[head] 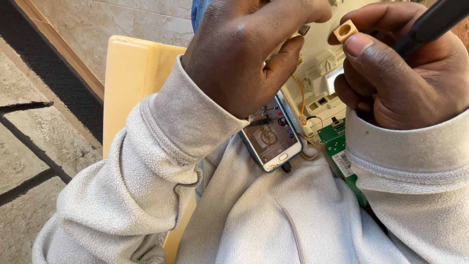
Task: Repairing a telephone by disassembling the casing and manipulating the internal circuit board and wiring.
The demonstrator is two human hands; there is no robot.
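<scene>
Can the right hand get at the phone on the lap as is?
Probably not. The right hand is full: fingers pinch a small tan block and grip a black tool. The left hand also hangs over the phone.

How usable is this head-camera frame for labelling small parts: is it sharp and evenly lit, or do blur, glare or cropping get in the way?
Head view: soft, even daylight with no harsh shadows; the left hand and right hand fill the top and are cropped by the edge; the small tan square piece is sharp, as are the phone screen, without glare, and the green circuit board; the dark tool is slightly soft.
</scene>
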